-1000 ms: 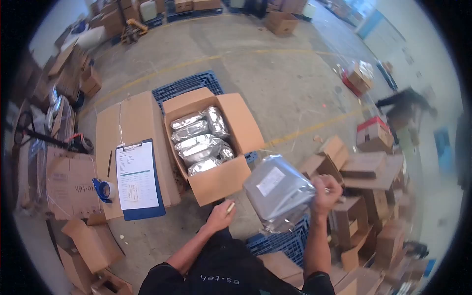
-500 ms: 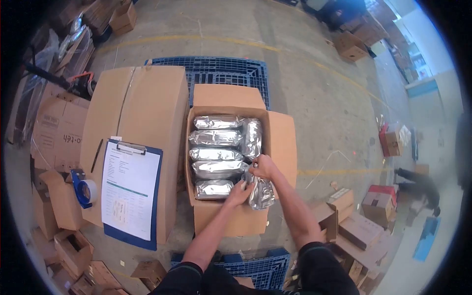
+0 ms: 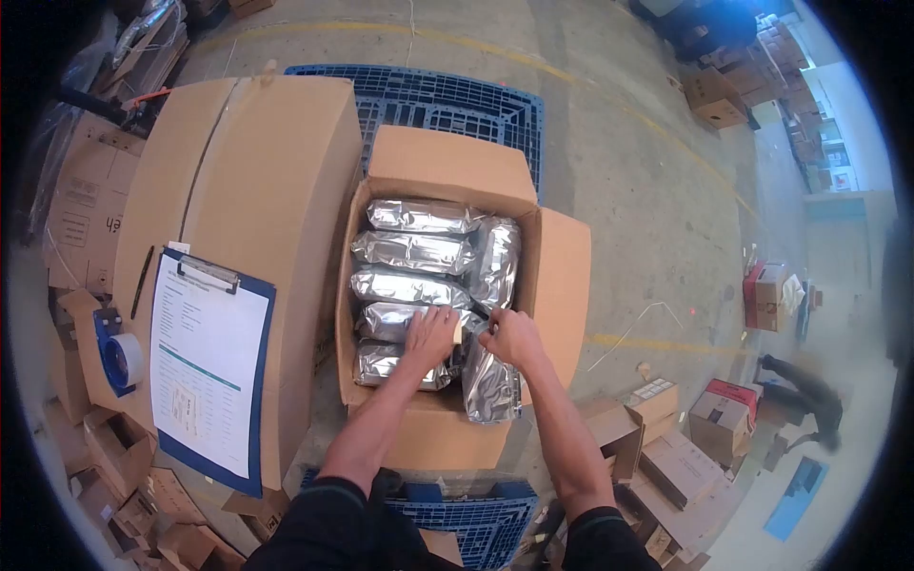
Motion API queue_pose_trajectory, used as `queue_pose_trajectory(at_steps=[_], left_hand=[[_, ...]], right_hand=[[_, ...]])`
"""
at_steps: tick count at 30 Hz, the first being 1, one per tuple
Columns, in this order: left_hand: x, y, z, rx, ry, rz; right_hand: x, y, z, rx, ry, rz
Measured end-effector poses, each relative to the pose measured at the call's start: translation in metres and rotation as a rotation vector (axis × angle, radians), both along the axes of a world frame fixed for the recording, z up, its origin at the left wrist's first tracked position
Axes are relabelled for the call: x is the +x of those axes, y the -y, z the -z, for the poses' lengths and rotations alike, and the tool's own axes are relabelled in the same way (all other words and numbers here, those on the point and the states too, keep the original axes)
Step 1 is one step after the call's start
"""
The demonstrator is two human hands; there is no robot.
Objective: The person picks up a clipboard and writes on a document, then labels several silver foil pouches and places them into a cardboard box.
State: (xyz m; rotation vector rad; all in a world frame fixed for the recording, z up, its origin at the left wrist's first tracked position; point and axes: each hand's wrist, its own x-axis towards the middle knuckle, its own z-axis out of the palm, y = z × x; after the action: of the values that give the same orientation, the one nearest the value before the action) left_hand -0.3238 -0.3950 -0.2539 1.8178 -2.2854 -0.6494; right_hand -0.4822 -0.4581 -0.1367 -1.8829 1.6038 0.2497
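Note:
An open cardboard box (image 3: 447, 157) holds several silver foil packs. A row of them, including one foil pack (image 3: 414, 252), fills its left side, and another pack (image 3: 496, 262) lies lengthwise at the right. My left hand (image 3: 433, 337) rests on the lower packs of the row, fingers stretched over the foil. My right hand (image 3: 515, 339) is closed on the upper end of a foil pack (image 3: 491, 388) at the box's near right corner. That pack is tilted, its lower end over the near edge.
A large closed carton (image 3: 276, 162) stands left of the box, carrying a clipboard (image 3: 211, 366), a pen (image 3: 142, 281) and a tape dispenser (image 3: 118, 364). Blue pallets (image 3: 447, 105) lie beyond and below. Cardboard pieces (image 3: 685, 466) litter the right; a person (image 3: 804, 400) bends farther right.
My left hand has moved from the near-corner pack up and left onto the row. My right hand still grips that pack, which now sits straighter. The camera view has shifted.

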Motion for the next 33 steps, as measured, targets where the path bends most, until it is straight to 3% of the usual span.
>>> queue_pose_trajectory(at_steps=[4, 7, 10, 12, 13, 15, 17, 18, 20, 21, 23, 25, 27, 29, 30, 33], left_hand=[[0.041, -0.007, 0.032, -0.095, 0.165, 0.125], [0.065, -0.009, 0.011, -0.049, 0.128, 0.110], [0.066, -0.008, 0.015, -0.135, 0.179, 0.138], [0.065, -0.011, 0.013, -0.103, 0.128, 0.116], [0.068, -0.010, 0.013, -0.116, 0.098, 0.106], [0.071, -0.005, 0.012, -0.122, 0.088, 0.078], [0.070, -0.005, 0.009, -0.111, 0.062, 0.074], [0.070, -0.003, 0.009, -0.083, 0.063, 0.053], [0.068, -0.008, 0.013, -0.031, 0.060, 0.024], [0.069, -0.007, 0.016, -0.049, 0.023, 0.016], [0.070, -0.012, 0.020, -0.068, -0.013, 0.024], [0.071, -0.005, 0.020, -0.164, -0.008, 0.045], [0.072, -0.013, 0.013, -0.063, -0.060, 0.048], [0.073, 0.000, 0.017, 0.008, -0.035, 0.025], [0.073, 0.000, 0.016, 0.032, -0.012, 0.031], [0.068, -0.004, -0.002, 0.051, -0.062, -0.005]], right_hand=[[-0.006, 0.012, -0.024, 0.145, 0.005, -0.038], [0.000, 0.025, -0.036, 0.224, 0.036, -0.129], [0.009, 0.026, 0.005, 0.056, -0.111, -0.198], [-0.018, 0.013, 0.062, -0.082, -0.032, -0.122], [-0.017, 0.013, 0.063, -0.219, 0.047, -0.051], [-0.013, 0.016, 0.064, -0.190, 0.034, -0.060], [0.002, 0.014, 0.045, -0.451, 0.047, -0.139], [0.008, 0.011, 0.026, -0.449, 0.046, -0.143], [0.032, -0.005, -0.048, -0.726, 0.297, 0.152], [0.030, -0.023, -0.018, -0.716, 0.297, 0.156], [0.019, -0.078, 0.056, -0.452, -0.189, -0.033], [0.036, -0.104, 0.063, -0.464, -0.093, -0.092], [0.042, -0.119, 0.058, -0.391, -0.107, -0.114], [0.046, -0.097, 0.026, -0.566, -0.035, 0.096], [0.031, -0.103, 0.043, -0.710, -0.030, 0.038], [-0.006, -0.109, 0.059, -0.485, -0.011, 0.099]])
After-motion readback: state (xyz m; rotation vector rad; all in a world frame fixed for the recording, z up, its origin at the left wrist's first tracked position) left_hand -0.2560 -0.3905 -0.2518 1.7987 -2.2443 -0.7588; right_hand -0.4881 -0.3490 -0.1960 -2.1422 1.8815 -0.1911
